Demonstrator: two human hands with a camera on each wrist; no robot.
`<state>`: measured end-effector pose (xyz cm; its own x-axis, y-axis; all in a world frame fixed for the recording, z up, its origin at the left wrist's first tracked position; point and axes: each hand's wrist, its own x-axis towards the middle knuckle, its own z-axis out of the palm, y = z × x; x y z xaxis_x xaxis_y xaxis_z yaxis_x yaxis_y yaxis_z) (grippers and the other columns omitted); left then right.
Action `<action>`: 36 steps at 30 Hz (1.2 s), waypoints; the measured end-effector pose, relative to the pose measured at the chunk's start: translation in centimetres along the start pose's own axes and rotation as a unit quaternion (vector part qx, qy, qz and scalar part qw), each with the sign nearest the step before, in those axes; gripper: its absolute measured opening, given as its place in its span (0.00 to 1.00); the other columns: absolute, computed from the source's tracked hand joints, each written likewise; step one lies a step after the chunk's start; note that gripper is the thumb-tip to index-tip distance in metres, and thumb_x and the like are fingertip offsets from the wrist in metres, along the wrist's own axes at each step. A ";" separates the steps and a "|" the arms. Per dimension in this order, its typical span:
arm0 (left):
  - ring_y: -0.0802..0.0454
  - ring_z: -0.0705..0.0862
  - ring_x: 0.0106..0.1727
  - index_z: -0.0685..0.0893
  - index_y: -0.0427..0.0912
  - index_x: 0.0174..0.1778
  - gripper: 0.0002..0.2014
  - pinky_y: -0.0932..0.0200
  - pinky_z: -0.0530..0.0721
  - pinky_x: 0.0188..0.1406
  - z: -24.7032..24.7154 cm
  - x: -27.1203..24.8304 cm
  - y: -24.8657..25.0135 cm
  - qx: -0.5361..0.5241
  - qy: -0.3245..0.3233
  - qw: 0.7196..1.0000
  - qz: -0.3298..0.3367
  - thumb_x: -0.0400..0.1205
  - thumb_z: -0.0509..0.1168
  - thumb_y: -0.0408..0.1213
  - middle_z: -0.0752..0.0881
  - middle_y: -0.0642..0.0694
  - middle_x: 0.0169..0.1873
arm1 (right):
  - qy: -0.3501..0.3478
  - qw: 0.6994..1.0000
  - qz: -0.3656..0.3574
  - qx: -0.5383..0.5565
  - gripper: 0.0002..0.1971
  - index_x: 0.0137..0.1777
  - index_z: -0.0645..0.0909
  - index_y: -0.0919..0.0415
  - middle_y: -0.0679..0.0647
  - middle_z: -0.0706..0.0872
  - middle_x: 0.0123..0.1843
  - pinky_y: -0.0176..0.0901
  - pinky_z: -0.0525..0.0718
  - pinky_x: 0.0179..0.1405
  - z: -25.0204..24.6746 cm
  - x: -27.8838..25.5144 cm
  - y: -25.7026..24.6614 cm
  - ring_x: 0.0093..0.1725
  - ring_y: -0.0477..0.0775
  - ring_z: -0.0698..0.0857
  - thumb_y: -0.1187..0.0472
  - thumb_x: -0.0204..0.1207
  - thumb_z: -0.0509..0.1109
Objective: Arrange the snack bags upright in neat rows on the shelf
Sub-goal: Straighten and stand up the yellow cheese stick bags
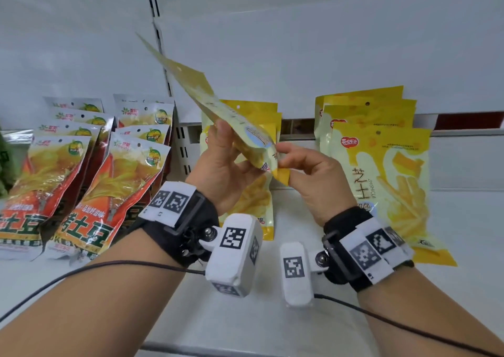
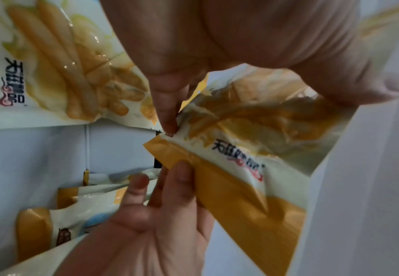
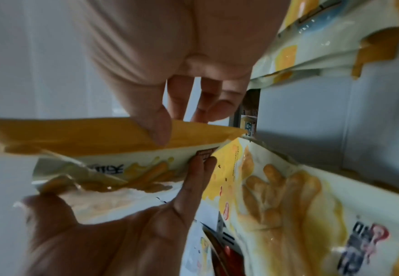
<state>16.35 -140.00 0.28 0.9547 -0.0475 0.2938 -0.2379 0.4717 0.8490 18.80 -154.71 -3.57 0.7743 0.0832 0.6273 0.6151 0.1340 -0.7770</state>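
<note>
Head view: held yellow cheese-stick bag [image 1: 218, 105] raised above the white shelf [image 1: 300, 315], tilted, top edge up toward the slotted upright [image 1: 156, 29], bottom corner low between both hands. Left hand [image 1: 226, 165] wrapped around the lower body of that bag, thumb on the front face. Right hand [image 1: 313, 176] pinching the orange bottom corner. Behind the held bag, a row of matching yellow bags [image 1: 256, 127] leaning back; right of the held bag, a second yellow row [image 1: 381, 171], front bag leaning back too. Left of the held bag, two rows of orange-red potato-snack bags [image 1: 90, 171], reclined (only here visible at all). Marker-covered wrist cameras [image 1: 234, 253] strapped on both wrists, cables trailing.

Left wrist view: underside of the held bag [image 2: 252, 140] close up, printed characters readable, orange bottom band creased. Left hand [image 2: 252, 37] over the bag from above, one fingertip pressed at the seam. Right hand [image 2: 160, 214] below, fingertips closed on the orange band. Another yellow bag [image 2: 59, 65] at upper left, more of them [image 2: 75, 211] behind the right hand.

Right wrist view: held bag [image 3: 99, 145] edge-on, orange band pinched by the right hand [image 3: 181, 65] between thumb and fingers. Left hand [image 3: 122, 233] beneath, thumb and fingers clamped on the bag's body. Beyond the held bag, a front yellow bag [image 3: 288, 196], and more yellow bags [image 3: 323, 46] at upper right.
</note>
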 end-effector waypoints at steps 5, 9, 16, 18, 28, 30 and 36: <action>0.27 0.74 0.72 0.69 0.40 0.78 0.68 0.24 0.67 0.71 -0.5 0.1 -0.2 -0.048 -0.048 0.997 -0.031 0.41 0.80 0.67 0.73 0.30 0.74 | 0.001 0.999 0.048 -0.008 0.27 0.36 0.86 0.47 0.37 0.89 0.44 0.28 0.80 0.37 -0.5 0.1 0.7 0.41 0.39 0.84 0.81 0.67 0.59; 0.29 0.70 0.75 0.66 0.43 0.80 0.54 0.25 0.66 0.72 -0.9 -0.4 0.0 -0.112 -0.107 0.986 -0.065 0.59 0.76 0.62 0.72 0.32 0.76 | 0.082 0.991 0.110 -0.012 0.09 0.53 0.80 0.48 0.40 0.83 0.50 0.29 0.76 0.40 -0.9 0.6 1.7 0.48 0.35 0.81 0.63 0.76 0.69; 0.38 0.84 0.65 0.79 0.45 0.71 0.33 0.40 0.84 0.60 -2.9 -0.1 -0.5 -0.079 -0.057 0.991 -0.093 0.83 0.44 0.63 0.84 0.37 0.64 | -0.004 0.971 0.232 0.062 0.05 0.49 0.80 0.54 0.48 0.87 0.37 0.35 0.78 0.25 -0.5 0.3 2.3 0.32 0.45 0.82 0.61 0.75 0.71; 0.34 0.81 0.67 0.74 0.46 0.75 0.35 0.35 0.78 0.66 -3.7 0.1 -0.4 -0.039 -0.008 0.993 -0.108 0.80 0.49 0.67 0.81 0.35 0.68 | 0.033 0.973 0.220 0.067 0.07 0.50 0.77 0.54 0.49 0.87 0.40 0.36 0.78 0.24 -0.9 0.5 2.3 0.32 0.45 0.82 0.65 0.75 0.71; 0.52 0.91 0.39 0.84 0.47 0.54 0.08 0.61 0.86 0.31 -6.1 0.0 -1.5 0.198 0.047 0.978 -0.047 0.82 0.64 0.34 0.92 0.46 0.44 | 0.071 0.968 0.220 0.098 0.06 0.50 0.80 0.60 0.59 0.88 0.52 0.53 0.83 0.56 -0.9 0.8 2.4 0.53 0.59 0.86 0.62 0.75 0.70; 0.50 0.91 0.40 0.84 0.45 0.54 0.08 0.59 0.87 0.31 -6.1 -0.2 -1.6 0.196 0.025 0.978 -0.061 0.81 0.64 0.33 0.92 0.45 0.44 | 0.077 0.968 0.212 0.113 0.03 0.49 0.82 0.61 0.60 0.89 0.51 0.59 0.84 0.59 -1.1 0.8 2.3 0.54 0.61 0.87 0.64 0.77 0.68; 0.42 0.89 0.55 0.81 0.37 0.64 0.24 0.53 0.89 0.43 -5.5 0.2 -0.8 0.169 0.005 0.982 -0.078 0.74 0.67 0.44 0.90 0.39 0.55 | 0.088 0.975 0.190 0.077 0.09 0.38 0.84 0.58 0.55 0.90 0.40 0.59 0.84 0.59 -1.5 0.9 2.9 0.46 0.56 0.88 0.64 0.79 0.67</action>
<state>17.70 -135.50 -2.74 0.9856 -0.0863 0.1453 -0.1325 0.1390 0.9814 21.50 -155.76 -5.30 0.9637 -0.0133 0.2667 0.2601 0.2738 -0.9260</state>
